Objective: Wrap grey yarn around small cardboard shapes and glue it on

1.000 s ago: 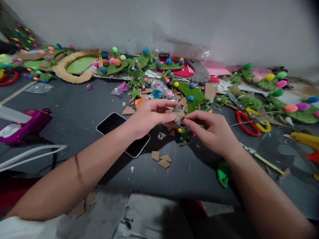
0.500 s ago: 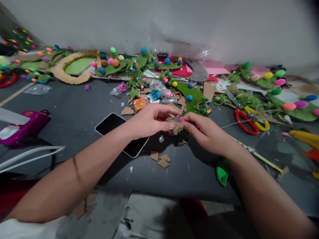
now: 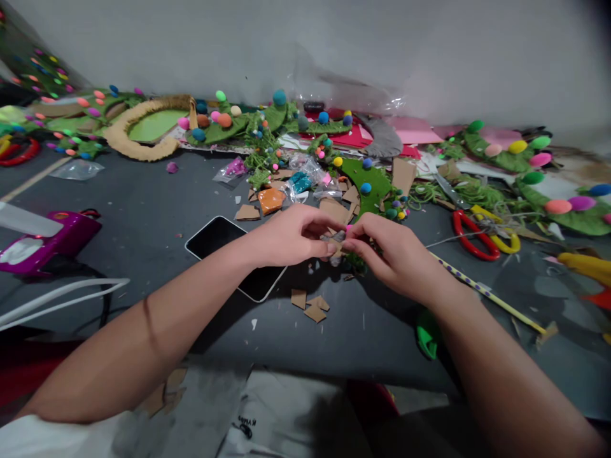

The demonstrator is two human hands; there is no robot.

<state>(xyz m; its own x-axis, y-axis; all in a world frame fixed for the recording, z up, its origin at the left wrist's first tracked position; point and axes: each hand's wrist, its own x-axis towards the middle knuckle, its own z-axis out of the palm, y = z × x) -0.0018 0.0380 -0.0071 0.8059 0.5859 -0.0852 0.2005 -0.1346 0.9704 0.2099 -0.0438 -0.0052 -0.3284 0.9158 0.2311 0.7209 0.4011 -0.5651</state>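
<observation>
Between my two hands is a small cardboard piece wrapped in grey yarn, partly hidden by the fingers. My left hand pinches it from the left with thumb and fingers. My right hand is closed at its right side, thumb and index finger together on it. A pink pom-pom shows just behind the right fingertips. Below the hands lie several cardboard scraps. A dark-screened phone with a pale edge rests partly under my left forearm.
Red-handled scissors and a yellow pair lie at right, near a dotted yellow strip. A purple device stands at left. Green felt pieces with pom-poms and a tan wrapped ring line the back. A green object sits near the front edge.
My right hand's fingers have shifted slightly left over the wrapped piece, covering more of it. The whole view has moved a little; the table's things stay put.
</observation>
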